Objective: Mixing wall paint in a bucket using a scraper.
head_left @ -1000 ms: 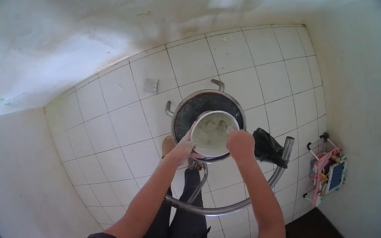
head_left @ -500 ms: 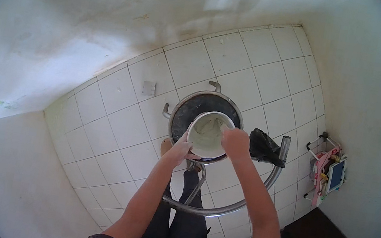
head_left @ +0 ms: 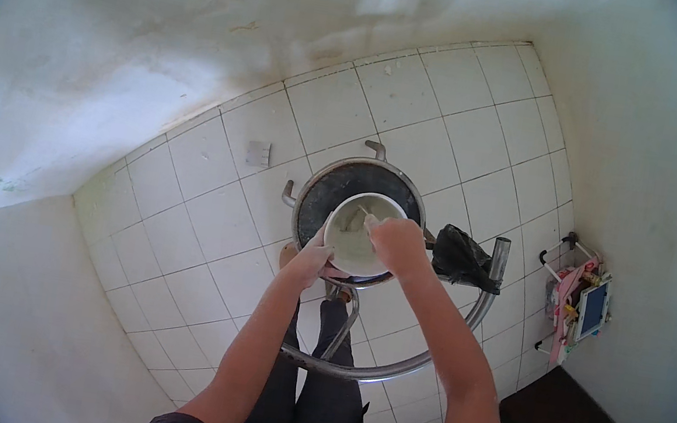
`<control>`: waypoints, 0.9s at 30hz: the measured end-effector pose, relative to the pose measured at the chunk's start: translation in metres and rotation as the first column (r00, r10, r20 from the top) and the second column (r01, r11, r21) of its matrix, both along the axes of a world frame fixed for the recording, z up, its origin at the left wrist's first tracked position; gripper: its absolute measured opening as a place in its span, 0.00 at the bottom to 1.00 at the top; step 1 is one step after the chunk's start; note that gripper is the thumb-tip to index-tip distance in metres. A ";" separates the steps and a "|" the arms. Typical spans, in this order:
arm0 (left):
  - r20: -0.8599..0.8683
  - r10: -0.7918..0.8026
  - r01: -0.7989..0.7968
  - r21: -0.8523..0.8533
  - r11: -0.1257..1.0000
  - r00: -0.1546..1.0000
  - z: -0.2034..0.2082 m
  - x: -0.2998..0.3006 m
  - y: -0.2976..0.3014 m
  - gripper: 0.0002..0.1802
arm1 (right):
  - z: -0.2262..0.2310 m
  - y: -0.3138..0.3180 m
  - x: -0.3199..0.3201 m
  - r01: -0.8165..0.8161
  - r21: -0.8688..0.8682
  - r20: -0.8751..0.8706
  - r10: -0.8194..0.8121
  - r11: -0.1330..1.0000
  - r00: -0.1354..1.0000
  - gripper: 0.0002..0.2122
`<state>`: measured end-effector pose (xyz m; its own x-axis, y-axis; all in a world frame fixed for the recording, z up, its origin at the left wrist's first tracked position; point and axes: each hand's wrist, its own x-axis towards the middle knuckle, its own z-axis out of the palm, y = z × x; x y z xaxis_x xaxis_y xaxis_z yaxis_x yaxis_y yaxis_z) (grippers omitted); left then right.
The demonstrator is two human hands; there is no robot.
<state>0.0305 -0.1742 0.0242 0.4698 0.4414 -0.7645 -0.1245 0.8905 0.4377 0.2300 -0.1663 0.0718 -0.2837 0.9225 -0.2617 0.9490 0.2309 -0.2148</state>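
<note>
A round white tub [head_left: 334, 248] rests on the black seat [head_left: 319, 195] of a metal-framed stool or chair. Pale, wet-looking paste [head_left: 354, 249] coats its inside. My left hand [head_left: 313, 262] is wrapped round the tub's near left side, thumb up and fingers underneath. Over the right rim reaches my right hand [head_left: 398, 246], closed, its knuckles up. From its fingers a thin, pale, stick-like tool [head_left: 365, 211] points into the tub; most of it is hidden by the hand, and I cannot make out its exact kind.
A curved metal tube [head_left: 384, 374] of the seat's frame arcs in front of my legs. On its right side hangs a black plastic bag [head_left: 464, 258]. A small grey square [head_left: 258, 154] lies on the tiled floor [head_left: 214, 214]. By the right wall stands a pink rack [head_left: 569, 292] with assorted items.
My right hand has shifted a little left and up within the tub, and the pale tool shows more clearly. The left hand keeps its grip. The whole view has drifted slightly.
</note>
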 end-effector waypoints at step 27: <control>-0.020 -0.027 0.026 -0.016 1.000 0.999 -0.002 -0.002 0.001 0.39 | -0.025 -0.038 -0.058 0.759 -0.101 -0.412 -0.721 0.643 0.557 0.10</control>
